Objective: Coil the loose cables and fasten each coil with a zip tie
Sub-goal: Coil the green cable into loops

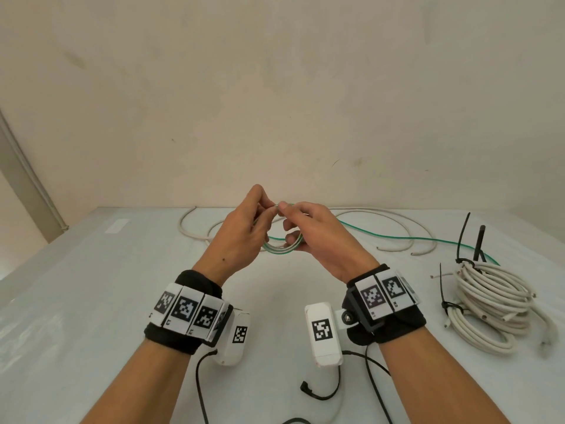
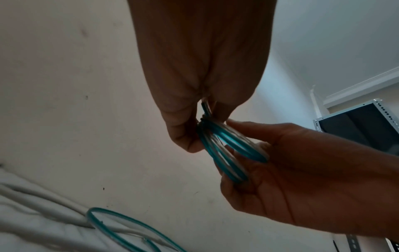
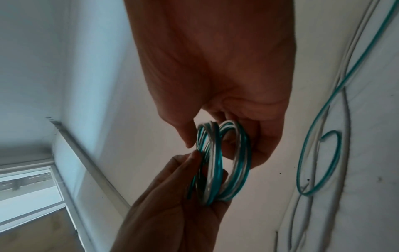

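- Head view is showing a white table [image 1: 91, 301] stretching to a pale wall, with both forearms reaching out over its middle.
- Loose white cable [image 1: 397, 221] is lying in wide bends along the far side of the table, behind the hands.
- Bundled white coils [image 1: 489, 298] are sitting at the right of the table, with black zip ties [image 1: 444, 296] cinched round them and their tails sticking upward.
- Left hand [image 1: 241, 234] is raised above the table, thumb and fingers curling in and pinching the top of the green-and-white coil [image 1: 281, 249]; in the left wrist view the strands are passing between its fingertips [image 2: 185, 136].
- Right hand [image 1: 318, 234] is meeting it from the right, thumb lying across the top of the loops and fingers hooking through and under them, so it is gripping the coil too; the right wrist view is showing the loops [image 3: 220, 162] splayed into two groups between the two hands.
- The coil is hanging in the air between the hands, well above the table, standing roughly upright with its ring facing the person.
- Green tail [image 1: 412, 238] of the same cable is running away from the coil to the right, lying along the table towards the bundled coils, its long axis going left to right.
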A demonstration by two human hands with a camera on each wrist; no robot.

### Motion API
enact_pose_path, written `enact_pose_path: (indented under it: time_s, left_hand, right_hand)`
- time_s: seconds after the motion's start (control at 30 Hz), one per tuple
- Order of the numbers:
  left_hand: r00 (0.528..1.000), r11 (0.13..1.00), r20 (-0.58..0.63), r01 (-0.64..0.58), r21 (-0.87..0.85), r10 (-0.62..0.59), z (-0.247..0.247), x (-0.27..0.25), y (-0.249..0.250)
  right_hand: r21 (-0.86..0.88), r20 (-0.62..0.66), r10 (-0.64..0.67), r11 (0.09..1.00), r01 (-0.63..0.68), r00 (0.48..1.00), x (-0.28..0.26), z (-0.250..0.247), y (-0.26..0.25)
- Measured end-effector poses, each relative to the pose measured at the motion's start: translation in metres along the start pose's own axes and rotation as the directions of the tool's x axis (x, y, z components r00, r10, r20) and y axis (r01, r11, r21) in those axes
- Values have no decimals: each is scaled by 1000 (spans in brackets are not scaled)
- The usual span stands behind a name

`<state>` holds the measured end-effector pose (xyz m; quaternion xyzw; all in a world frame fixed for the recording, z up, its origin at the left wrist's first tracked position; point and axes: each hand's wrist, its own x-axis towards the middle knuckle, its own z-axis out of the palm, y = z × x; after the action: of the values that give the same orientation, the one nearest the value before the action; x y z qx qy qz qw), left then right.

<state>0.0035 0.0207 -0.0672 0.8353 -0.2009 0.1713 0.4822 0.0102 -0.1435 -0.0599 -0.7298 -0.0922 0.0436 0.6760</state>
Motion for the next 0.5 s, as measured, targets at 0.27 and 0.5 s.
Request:
enact_pose_path:
  time_s: [0.27,0.5]
  left_hand:
    - [998,999,67,-11,-46,14,-8,1,-3]
    - [999,978,41,3,-207,5,-9,1,8]
  right_hand:
    - [58,25,-137,989,136,990,3,1,4]
    - [271,22,-159,951,147,987,0,-13,-5]
